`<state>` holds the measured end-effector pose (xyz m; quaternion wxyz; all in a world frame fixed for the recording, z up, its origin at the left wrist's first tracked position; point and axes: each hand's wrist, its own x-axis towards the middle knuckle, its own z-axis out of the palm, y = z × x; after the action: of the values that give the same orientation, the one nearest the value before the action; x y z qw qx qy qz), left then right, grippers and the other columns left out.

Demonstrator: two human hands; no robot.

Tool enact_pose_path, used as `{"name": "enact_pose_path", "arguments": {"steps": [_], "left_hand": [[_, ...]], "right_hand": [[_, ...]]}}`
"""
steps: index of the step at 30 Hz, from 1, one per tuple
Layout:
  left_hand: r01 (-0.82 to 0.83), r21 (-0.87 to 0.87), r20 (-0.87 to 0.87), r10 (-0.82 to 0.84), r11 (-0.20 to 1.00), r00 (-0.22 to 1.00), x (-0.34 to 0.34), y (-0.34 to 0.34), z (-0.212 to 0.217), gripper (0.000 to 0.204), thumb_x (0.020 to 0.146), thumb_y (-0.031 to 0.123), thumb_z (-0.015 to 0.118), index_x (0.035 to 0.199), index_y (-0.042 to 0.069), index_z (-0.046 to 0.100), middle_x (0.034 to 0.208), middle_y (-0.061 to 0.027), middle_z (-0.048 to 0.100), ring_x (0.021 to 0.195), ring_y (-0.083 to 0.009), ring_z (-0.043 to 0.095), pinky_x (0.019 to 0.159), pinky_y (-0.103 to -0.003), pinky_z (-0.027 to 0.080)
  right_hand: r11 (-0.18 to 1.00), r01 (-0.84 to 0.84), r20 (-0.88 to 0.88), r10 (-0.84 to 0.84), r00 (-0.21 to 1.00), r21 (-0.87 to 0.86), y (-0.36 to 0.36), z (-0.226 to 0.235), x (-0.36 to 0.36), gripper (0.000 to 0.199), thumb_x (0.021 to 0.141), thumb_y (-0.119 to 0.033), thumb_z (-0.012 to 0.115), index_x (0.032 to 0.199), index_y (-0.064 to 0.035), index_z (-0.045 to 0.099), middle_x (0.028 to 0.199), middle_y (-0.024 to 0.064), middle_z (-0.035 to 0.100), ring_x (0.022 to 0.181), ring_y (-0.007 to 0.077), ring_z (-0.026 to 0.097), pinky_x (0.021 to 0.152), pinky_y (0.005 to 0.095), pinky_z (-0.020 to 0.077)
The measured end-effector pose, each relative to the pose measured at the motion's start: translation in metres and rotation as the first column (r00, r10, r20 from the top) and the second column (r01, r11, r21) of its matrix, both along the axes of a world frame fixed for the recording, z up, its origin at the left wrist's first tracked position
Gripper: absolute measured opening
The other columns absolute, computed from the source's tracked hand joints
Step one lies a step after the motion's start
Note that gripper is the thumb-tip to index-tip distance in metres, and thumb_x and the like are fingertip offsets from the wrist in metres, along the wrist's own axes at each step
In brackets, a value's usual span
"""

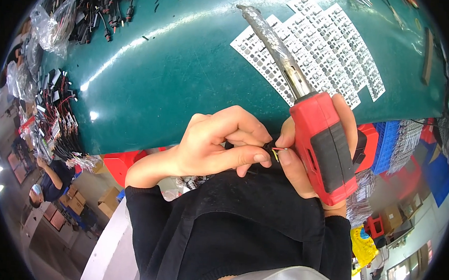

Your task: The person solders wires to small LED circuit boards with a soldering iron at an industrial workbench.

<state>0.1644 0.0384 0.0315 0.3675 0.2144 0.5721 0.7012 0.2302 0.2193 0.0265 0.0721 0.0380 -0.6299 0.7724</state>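
Teal-green table (187, 73), glossy top. White sheets of small grey parts (333, 49) lie flat on it, far right of table centre. Pile of black cables with connectors (102, 9) at far-left corner, beside clear plastic bags (51, 25). Red-black wire bundles (57, 117) along left edge.

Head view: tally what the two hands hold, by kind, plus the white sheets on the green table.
Red heat tool, in the right hand: 1
Black cable with coloured wire ends, pinched by the left hand: 1
White sheets of small parts on the green table: cannot count, overlapping
Total counted: 2
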Motion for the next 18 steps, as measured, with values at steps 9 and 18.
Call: {"name": "enact_pose_path", "arguments": {"steps": [9,18], "left_hand": [[-0.030,-0.041,-0.421,0.010,0.999,0.907,-0.005,-0.003,-0.007,0.018,0.073,0.003,0.070,0.089,-0.004,0.064,0.086,-0.0145,0.067,0.072,-0.0246,0.064,0.061,-0.032,0.050],[-0.358,-0.102,-0.913,0.056,0.928,0.405,-0.036,-0.017,-0.017,0.024,0.065,-0.006,0.072,0.086,0.002,0.066,0.076,-0.0062,0.063,0.062,-0.0179,0.059,0.054,-0.028,0.047]], "right_hand": [[0.999,-0.051,0.057,0.051,0.997,-0.011,0.002,0.000,0.001,0.070,0.077,0.010,0.060,0.136,0.0050,0.023,0.104,0.0165,0.056,0.081,0.0149,0.061,0.074,0.0277,0.0503],[0.986,0.047,0.326,0.008,0.945,-0.160,0.017,0.008,0.007,0.091,0.077,-0.006,0.064,0.144,-0.0132,0.003,0.104,0.0211,0.056,0.086,0.0253,0.059,0.071,0.0346,0.0520]]}}
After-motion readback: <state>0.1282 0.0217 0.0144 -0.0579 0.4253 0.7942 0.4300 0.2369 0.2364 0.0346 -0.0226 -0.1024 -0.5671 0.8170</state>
